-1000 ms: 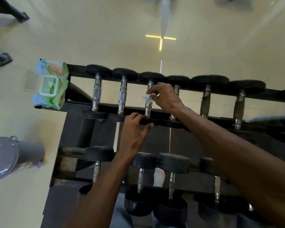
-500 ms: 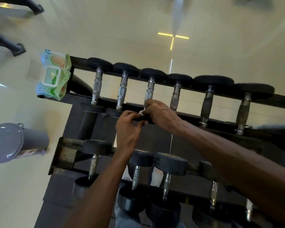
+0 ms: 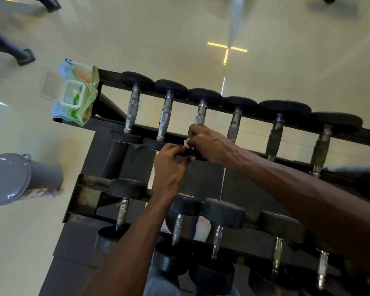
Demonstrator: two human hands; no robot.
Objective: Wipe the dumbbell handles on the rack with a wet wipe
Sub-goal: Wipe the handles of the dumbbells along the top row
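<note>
White wet wipe | right hand grip | labels unreadable

handles: shiny knurled metal | heads: matt rubber | floor: glossy

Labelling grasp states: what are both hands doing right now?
Left hand: fingers curled on the near head of the third top-row dumbbell.
Right hand: pinching a wipe at that handle's near end.

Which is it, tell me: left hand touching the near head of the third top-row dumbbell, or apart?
Touching. The head view shows the left hand with fingers curled over the dumbbell's near head, no gap.
</note>
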